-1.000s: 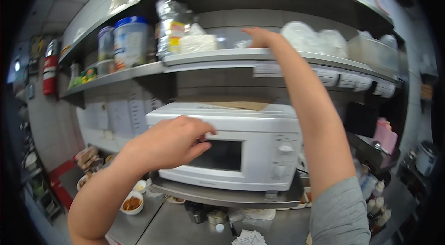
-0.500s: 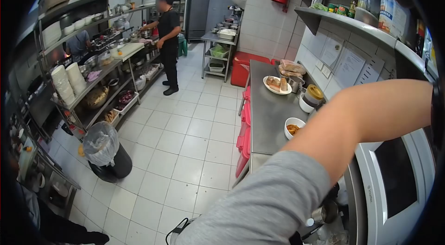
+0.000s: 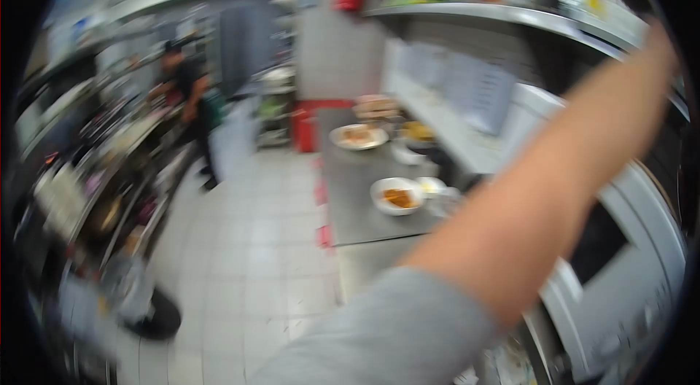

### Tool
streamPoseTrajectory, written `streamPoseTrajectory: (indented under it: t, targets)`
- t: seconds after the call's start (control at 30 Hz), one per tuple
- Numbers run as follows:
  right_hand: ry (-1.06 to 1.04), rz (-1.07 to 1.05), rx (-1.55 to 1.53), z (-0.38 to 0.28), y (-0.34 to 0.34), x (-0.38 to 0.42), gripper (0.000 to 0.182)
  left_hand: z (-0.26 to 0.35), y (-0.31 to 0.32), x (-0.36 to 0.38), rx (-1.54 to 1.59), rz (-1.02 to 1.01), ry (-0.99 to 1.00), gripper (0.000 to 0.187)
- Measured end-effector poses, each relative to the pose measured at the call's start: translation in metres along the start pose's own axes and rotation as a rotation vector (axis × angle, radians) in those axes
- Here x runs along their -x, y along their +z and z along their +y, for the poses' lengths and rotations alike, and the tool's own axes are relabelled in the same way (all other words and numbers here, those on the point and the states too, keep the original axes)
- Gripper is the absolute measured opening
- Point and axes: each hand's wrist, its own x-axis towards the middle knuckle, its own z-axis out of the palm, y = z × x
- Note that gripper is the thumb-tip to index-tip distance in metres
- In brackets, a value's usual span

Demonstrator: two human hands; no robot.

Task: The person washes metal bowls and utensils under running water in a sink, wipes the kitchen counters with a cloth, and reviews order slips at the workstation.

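My left arm (image 3: 539, 203), in a grey sleeve, reaches from the bottom middle up to the right. Its forearm runs past the front of a white microwave (image 3: 627, 290) toward the metal wall shelf (image 3: 510, 14). My left hand is cut off by the dark upper right edge, so what it touches or holds is hidden. My right hand is out of view. Left of my forearm, on the steel counter (image 3: 357, 214), stand a white bowl (image 3: 378, 203) of orange-brown food and a small pale dish (image 3: 430, 186). The picture is blurred by motion.
Farther along the counter are an oval plate (image 3: 337, 138) of food and a container with a yellow lid (image 3: 418, 131). A person (image 3: 191, 93) in dark clothes stands at the left shelving. A black bin (image 3: 157, 316) with a clear liner sits on the tiled floor (image 3: 240, 261).
My view has swung to the right and up, so the room has slid left. My left forearm now angles higher, toward the upper right. More of the microwave and bowl shows.
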Motion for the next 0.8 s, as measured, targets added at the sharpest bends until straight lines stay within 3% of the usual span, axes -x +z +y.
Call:
streamPoseTrajectory:
  t: [0.27, 0.3, 0.37, 0.7, 0.8]
  targets:
    - [0.061, 0.003, 0.16, -0.06, -0.011, -0.045, 0.071, 0.001, -0.012, -0.099, 0.215, 0.038, -0.25, 0.027]
    - [0.082, 0.004, 0.169, -0.063, -0.015, -0.044, 0.071, 0.021, -0.025, -0.088, 0.066, 0.122, -0.211, 0.026]
    - [0.128, 0.002, 0.189, -0.067, -0.015, -0.042, 0.07, 0.026, -0.025, -0.077, 0.059, 0.281, -0.096, 0.023]
    - [0.328, 0.006, 0.358, -0.073, -0.01, -0.04, 0.043, 0.041, -0.045, -0.076, -0.098, 0.225, 0.087, 0.014]
    - [0.348, 0.039, 0.413, -0.074, -0.013, -0.031, 0.043, 0.033, -0.063, -0.065, 0.135, 0.215, -0.042, 0.016]
